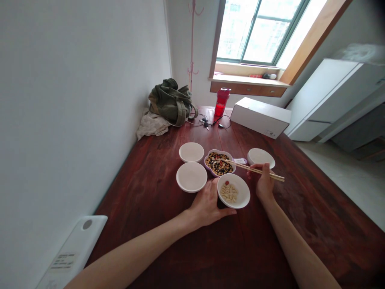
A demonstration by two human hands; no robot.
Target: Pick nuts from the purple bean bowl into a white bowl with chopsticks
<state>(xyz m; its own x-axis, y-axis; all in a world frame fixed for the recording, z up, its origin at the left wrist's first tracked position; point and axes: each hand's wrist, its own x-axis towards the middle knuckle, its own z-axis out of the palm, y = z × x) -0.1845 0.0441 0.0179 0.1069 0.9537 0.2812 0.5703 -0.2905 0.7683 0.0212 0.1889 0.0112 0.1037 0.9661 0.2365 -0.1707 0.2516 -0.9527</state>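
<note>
My left hand [207, 202] is wrapped round the near left side of a white bowl [245, 196]. Inside that bowl lie several pale seeds [229, 193] and one red bean [227, 183]. My right hand [264, 182] grips a pair of wooden chopsticks [255, 170], whose tips reach over a purple flower-shaped dish [209, 167]. Mixed beans and seeds [218, 163], black, yellow and red, fill the dish. Whether the tips pinch anything is too small to tell. Its labelled handle [240, 161] points right, partly behind the chopsticks.
Two white bowls [191, 176] stand left of the dish, and another white bowl [261, 156] sits beyond my right hand. Toward the back are a green bag [171, 102], a red shaker bottle [221, 102], keys and cables [206, 123], and a white box [260, 116]. A wall borders the table's left.
</note>
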